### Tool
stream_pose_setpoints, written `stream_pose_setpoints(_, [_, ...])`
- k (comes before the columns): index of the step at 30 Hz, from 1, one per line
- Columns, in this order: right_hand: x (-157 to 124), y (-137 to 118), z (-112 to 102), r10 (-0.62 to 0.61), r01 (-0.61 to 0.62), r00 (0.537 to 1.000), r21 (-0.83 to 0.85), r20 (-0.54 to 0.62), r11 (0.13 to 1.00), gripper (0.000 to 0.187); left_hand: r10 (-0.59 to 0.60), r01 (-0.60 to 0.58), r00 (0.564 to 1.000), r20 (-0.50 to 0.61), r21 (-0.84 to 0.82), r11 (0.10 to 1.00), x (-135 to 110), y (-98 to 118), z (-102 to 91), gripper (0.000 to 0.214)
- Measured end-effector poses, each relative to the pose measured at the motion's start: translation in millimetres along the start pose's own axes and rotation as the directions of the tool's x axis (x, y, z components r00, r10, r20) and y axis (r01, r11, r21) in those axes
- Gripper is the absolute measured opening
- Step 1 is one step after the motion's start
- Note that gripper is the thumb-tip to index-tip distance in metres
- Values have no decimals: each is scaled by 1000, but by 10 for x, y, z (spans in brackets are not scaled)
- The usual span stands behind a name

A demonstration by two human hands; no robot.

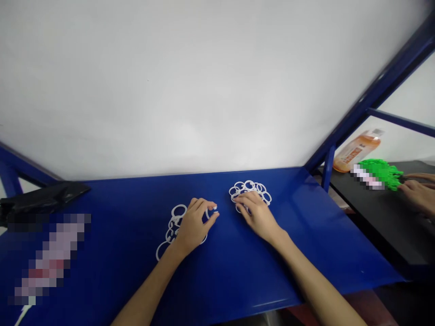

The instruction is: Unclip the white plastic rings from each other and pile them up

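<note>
My left hand (194, 224) is closed in a pinch, with an open-ended white plastic ring (207, 213) between thumb and forefinger. Beneath and beside that hand, a loose group of white rings (179, 211) lies on the blue tabletop; part of it is hidden by the hand. To the right, my right hand (258, 216) reaches over a second cluster of white rings (249, 184). Its thumb and forefinger come together on a ring at the cluster's left side, and the fingers cover part of the pile.
The blue table (272, 280) meets a white wall. At the left lie a black plastic bag (44, 199) and a blurred-out packet (54, 258). Beyond a blue frame post (328, 167), another person's hand (419, 197) is near green pieces (380, 171) and an orange bottle (358, 149).
</note>
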State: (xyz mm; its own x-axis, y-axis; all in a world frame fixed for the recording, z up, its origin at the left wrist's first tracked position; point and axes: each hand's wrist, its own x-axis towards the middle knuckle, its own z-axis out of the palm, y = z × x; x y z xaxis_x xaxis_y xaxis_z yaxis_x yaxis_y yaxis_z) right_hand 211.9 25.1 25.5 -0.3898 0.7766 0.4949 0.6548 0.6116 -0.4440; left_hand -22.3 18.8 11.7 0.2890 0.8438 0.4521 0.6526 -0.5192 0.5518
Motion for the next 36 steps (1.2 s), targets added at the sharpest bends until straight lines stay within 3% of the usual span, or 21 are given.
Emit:
stream_pose_setpoints(5, [-107, -230, 176, -15, -8, 989, 161, 147, 987, 38, -88, 101, 993, 76, -187, 977, -51, 110, 26, 7])
stream_pose_setpoints(9, [-123, -300, 221, 22, -62, 985, 234, 171, 970, 33, -122, 159, 980, 156, -251, 955, -76, 80, 8, 10])
stream_pose_setpoints(17, [-136, -315, 196, 12, -71, 971, 238, 241, 969, 47, -92, 128, 984, 150, -252, 959, -62, 74, -13, 15])
stream_pose_setpoints(20, [-139, -289, 228, 15, -79, 965, 234, 263, 969, 37, -78, 124, 978, 194, -239, 963, -46, 91, -33, 13])
stream_pose_setpoints(25, [-136, -265, 244, -17, -54, 954, 228, 300, 972, 38, -45, 121, 950, 308, -232, 965, -17, 71, -126, 13])
stream_pose_setpoints(28, [-140, -260, 250, -36, -30, 959, 227, 280, 973, 38, -41, 118, 945, 325, -219, 969, -12, 61, -153, 12])
stream_pose_setpoints(31, [-147, -258, 268, -18, -32, 980, 251, 196, 967, 39, -101, 146, 962, 252, -166, 975, -22, 68, -131, 13])
stream_pose_setpoints(34, [-151, -260, 292, 25, -55, 994, 280, 107, 959, 27, -166, 193, 969, 183, -139, 971, -35, 72, -100, 21])
stream_pose_setpoints(36, [-153, -267, 306, 44, -65, 996, 297, 76, 953, 20, -187, 223, 961, 204, -171, 960, -36, 64, -91, 26])
